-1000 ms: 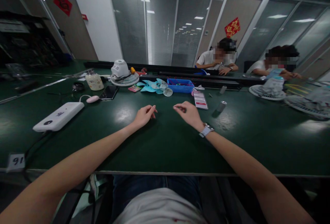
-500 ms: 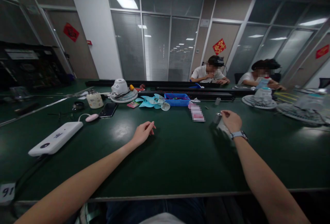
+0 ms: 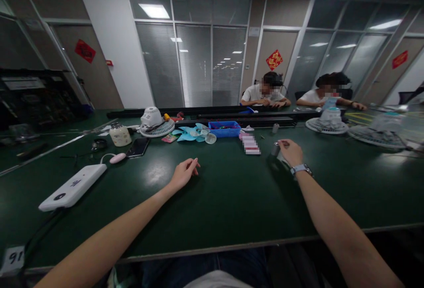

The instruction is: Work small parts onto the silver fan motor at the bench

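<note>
With its fingertips pinched at the top edge of a small silvery metal cylinder (image 3: 275,149), my right hand (image 3: 290,152) is on the right side of the green table. The cylinder looks upright, and its exact kind cannot be made out. A pale, flat thing lies partly hidden under this wrist, which wears a watch. My left hand (image 3: 184,173) rests near the table's middle, thumb and fingers curled together, with nothing visible in them. Beyond the hands, a pink and white pack (image 3: 250,143), partly pixelated, lies nearer the right one. A second small cylinder (image 3: 275,128) stands farther back.
Light-blue fan blades (image 3: 192,133), a blue bin (image 3: 224,129) and a white fan part (image 3: 152,118) line the back. Leftward are a phone (image 3: 138,147), a cream jar (image 3: 120,135) and a white power bank (image 3: 74,186) with cables. Two people sit across, near more fan parts (image 3: 327,122).
The view has shifted slightly, so most things appear a little farther left. Both hands keep nearly the same pose, the right one still at the metal cylinder.
</note>
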{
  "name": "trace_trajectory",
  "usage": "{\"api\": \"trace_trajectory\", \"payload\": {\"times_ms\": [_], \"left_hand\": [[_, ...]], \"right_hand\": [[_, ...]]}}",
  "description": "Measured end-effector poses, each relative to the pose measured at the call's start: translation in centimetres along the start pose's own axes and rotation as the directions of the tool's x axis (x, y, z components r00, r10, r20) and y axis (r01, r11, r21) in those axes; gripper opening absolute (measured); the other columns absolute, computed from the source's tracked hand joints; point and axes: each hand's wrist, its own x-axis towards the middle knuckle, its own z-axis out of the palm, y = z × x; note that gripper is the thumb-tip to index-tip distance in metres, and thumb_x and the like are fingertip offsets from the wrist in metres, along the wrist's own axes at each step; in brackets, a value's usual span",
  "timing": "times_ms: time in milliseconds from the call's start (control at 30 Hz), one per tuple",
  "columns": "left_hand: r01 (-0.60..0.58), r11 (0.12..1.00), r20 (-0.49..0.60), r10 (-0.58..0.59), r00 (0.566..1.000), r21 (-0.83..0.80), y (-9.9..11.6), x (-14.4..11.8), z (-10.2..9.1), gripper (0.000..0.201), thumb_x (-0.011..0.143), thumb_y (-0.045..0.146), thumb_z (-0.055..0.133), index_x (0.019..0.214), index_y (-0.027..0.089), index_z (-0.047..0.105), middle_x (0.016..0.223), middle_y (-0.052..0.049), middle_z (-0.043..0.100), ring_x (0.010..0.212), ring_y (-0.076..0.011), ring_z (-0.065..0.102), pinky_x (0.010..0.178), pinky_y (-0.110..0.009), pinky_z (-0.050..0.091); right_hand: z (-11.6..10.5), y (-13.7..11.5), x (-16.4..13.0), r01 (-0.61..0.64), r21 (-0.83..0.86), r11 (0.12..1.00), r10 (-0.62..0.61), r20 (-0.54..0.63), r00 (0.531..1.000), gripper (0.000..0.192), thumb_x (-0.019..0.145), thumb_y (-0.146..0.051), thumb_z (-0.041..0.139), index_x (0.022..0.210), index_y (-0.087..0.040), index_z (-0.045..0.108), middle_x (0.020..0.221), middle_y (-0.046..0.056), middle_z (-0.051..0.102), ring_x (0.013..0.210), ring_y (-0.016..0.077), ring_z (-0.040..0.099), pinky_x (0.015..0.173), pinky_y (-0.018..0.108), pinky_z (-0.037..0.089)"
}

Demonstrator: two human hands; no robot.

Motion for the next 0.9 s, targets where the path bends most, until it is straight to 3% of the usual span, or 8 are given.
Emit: {"api": "trace_trajectory", "payload": {"times_ms": [100,267,500,900], "left_hand": [[0.005,1.0,0.005,-0.005,1.0,0.0,-0.2,0.0,0.0,0.048,0.088,0.062,0.042,0.083,0.02,0.064,0.063,-0.001,0.063,0.063,-0.0186,0.062,0.063,-0.028,0.047],[-0.009,1.0,0.008,0.009,1.0,0.005,-0.2,0.0,0.0,0.047,0.088,0.061,0.043,0.083,0.02,0.064,0.063,0.0,0.064,0.063,-0.0179,0.062,0.062,-0.027,0.047],[-0.021,0.999,0.066,0.019,0.998,0.039,0.7,-0.1,0.2,0.052,0.087,0.066,0.042,0.084,0.019,0.064,0.062,0.0,0.063,0.063,-0.0171,0.062,0.062,-0.027,0.048],[-0.027,0.996,0.052,0.023,0.998,0.08,0.8,0.2,0.5,0.06,0.081,0.074,0.044,0.086,0.017,0.063,0.062,-0.002,0.064,0.062,-0.0185,0.062,0.059,-0.028,0.046]], "right_hand": [[-0.1,-0.2,-0.2,-0.003,0.015,1.0,0.003,-0.025,1.0,0.036,0.085,-0.047,0.05,0.096,-0.02,0.072,0.09,0.01,0.074,0.08,0.0242,0.066,0.07,0.034,0.049],[0.2,-0.3,-0.4,-0.017,-0.01,1.0,0.018,0.037,0.999,0.037,0.086,-0.047,0.049,0.098,-0.021,0.072,0.093,0.01,0.074,0.08,0.024,0.066,0.069,0.034,0.048],[1.1,0.2,-1.0,-0.044,0.045,0.998,0.044,0.015,0.999,0.036,0.089,-0.043,0.049,0.107,-0.02,0.071,0.097,0.01,0.073,0.084,0.0233,0.066,0.074,0.033,0.048],[2.3,1.3,-1.3,-0.059,0.056,0.997,0.055,0.066,0.996,0.049,0.081,-0.047,0.064,0.122,-0.02,0.06,0.107,0.01,0.072,0.095,0.0262,0.067,0.08,0.035,0.051]]}}
